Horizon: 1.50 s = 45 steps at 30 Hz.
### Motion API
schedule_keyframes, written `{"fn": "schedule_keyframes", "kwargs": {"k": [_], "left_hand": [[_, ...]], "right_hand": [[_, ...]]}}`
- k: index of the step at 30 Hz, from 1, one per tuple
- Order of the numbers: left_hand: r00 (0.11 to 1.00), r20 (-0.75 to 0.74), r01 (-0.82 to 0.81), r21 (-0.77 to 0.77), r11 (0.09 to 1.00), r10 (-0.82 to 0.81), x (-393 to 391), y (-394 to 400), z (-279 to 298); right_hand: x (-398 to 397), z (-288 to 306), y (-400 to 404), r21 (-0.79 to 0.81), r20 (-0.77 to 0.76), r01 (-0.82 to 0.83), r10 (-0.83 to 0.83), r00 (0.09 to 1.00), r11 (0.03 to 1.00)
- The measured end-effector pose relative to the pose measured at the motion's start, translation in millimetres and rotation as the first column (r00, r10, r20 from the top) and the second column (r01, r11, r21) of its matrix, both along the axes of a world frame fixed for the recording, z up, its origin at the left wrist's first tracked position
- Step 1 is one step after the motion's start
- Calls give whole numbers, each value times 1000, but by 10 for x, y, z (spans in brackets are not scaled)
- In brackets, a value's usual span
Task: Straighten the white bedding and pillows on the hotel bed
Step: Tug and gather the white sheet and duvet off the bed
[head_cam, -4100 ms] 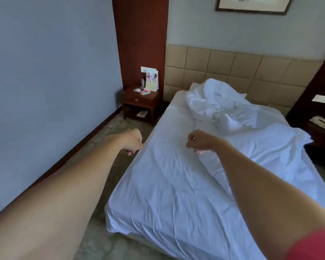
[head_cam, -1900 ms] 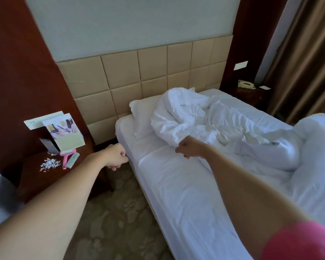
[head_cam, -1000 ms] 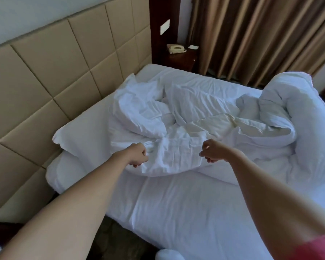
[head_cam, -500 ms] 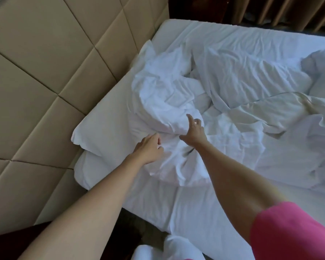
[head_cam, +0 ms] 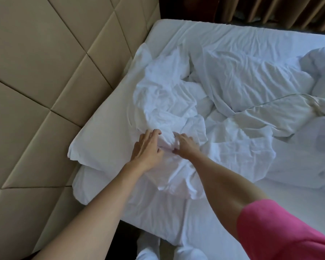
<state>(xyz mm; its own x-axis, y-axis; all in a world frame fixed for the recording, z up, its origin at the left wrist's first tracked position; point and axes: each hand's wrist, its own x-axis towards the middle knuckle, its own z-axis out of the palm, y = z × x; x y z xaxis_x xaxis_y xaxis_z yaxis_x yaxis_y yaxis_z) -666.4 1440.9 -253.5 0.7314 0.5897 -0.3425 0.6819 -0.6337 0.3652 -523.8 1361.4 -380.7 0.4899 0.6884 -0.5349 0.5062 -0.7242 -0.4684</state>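
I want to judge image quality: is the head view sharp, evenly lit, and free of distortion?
Head view: soft daylight, no hard glare; the crumpled duvet is bright, its folds still readable. Both hands, left hand and right hand, look slightly soft. Wide-angle bending shows in the headboard seams.

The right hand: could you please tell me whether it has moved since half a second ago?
Yes. The right hand has closed in toward the left hand, nearer the pillow by the headboard, and now gathers the crumpled sheet.
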Motion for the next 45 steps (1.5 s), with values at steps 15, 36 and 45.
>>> {"fn": "schedule_keyframes", "kwargs": {"k": [15,36,45], "left_hand": [[973,126,150,280,948,-192,-462,350,465],[462,38,-465,-841,278,886,-1749,793,977],[324,-41,-353,-932,80,945,-1971,587,972]], "right_hand": [[-1246,1559,-279,528,301,155,-355,885,835],[-2386,2256,370,647,242,-159,-3,970,746],[-2354,2178,118,648,44,-65,48,998,759]]}}
